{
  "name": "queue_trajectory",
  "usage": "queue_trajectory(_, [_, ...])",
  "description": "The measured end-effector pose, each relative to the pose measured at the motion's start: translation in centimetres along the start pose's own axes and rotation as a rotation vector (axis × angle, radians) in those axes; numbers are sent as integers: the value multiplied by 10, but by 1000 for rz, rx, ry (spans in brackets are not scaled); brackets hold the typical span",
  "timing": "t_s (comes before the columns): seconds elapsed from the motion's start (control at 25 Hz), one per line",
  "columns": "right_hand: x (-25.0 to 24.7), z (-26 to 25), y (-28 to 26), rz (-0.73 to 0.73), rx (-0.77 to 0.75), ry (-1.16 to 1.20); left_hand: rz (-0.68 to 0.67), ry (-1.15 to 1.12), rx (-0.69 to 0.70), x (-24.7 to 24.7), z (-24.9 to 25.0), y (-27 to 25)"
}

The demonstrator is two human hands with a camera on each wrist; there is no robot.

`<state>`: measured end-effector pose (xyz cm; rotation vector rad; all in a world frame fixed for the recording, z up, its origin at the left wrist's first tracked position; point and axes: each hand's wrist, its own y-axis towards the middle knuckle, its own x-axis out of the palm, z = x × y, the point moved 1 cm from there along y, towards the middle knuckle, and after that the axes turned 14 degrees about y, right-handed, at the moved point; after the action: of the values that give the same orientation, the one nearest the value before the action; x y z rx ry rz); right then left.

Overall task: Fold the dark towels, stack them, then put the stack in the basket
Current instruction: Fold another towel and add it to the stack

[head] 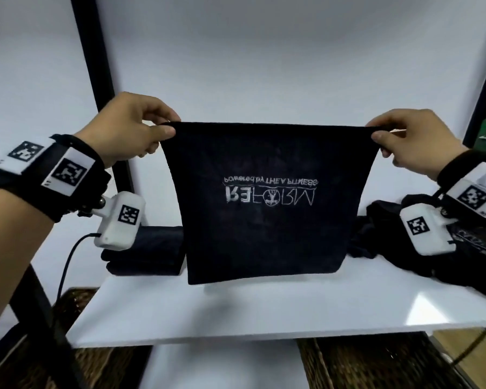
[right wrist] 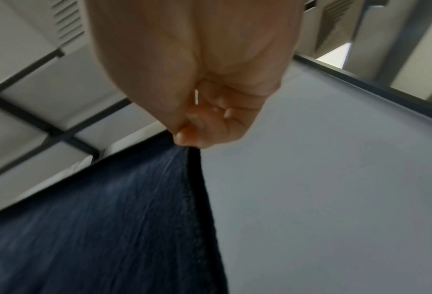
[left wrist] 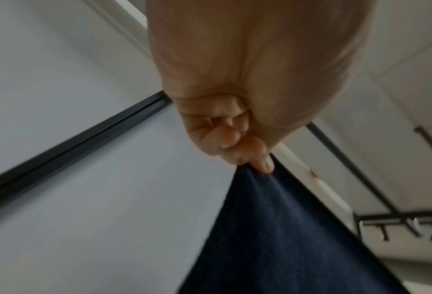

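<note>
Held up in the air by two hands: a dark towel with white letters sewn on, seen upside down. Hanging flat, bottom edge just above the white table, top edge pulled straight. Left top corner pinched between thumb and curled fingers of the left hand. Right top corner pinched the same way by the right hand. From the left wrist, fingers curled tight on blue-looking cloth. From the right wrist, the same: fingers bunched on the corner, the sewn edge running down. Behind the hanging towel on the left, a neat stack of folded dark towels lying on the table. On the right, a messy pile of dark towels, not folded, also on the table. Down low on both sides of the table, brown woven baskets, only partly in view. On each wrist, a black band with a white camera box and black-and-white square marks.
</note>
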<state>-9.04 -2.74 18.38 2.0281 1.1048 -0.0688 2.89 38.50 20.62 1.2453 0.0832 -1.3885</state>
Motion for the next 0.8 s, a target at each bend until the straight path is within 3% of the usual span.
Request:
queue_trajectory(0.12, [-6,3,-2,63,18,171,8,-154,-34,-7,4,-3])
queue_trajectory(0.24, [5,18,4,22,85,235,-89,-203,-119,12,-1,6])
queue_trajectory(0.52, [97,134,22,-194,441,283,-311,-154,-494,155,-75,23])
queue_trajectory(0.68, [159,219,28,-369,570,205,-362,75,-540,248,-121,26])
queue_trajectory(0.72, [168,232,30,-395,545,155,-376,95,-536,261,-127,27])
queue_trajectory(0.8, [173,242,28,-504,401,-44,-465,219,-374,269,-124,19])
